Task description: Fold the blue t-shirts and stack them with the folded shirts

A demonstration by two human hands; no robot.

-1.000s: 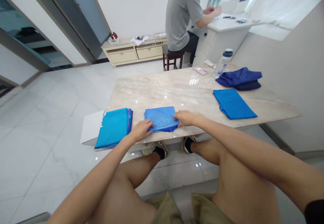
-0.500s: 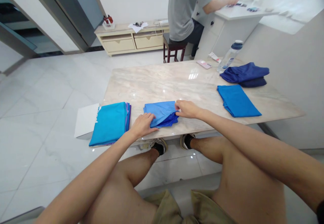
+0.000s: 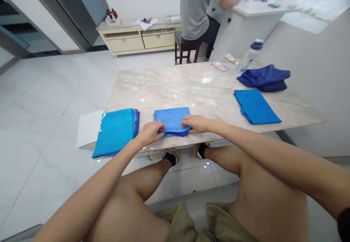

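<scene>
We're in a tiled, office-style room here: beyond the marble table (image 3: pixel 175 88) stand a cream drawer cabinet (image 3: pixel 124 41) and a white counter (image 3: pixel 262 10), where a seated person (image 3: pixel 195 12) works.

No readable text anywhere

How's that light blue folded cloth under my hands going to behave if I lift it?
The light blue folded cloth is probably floppy: its edges bend under the left hand and right hand. It looks thin, likely sagging if held by one edge, and may slide on the polished marble table.
</scene>
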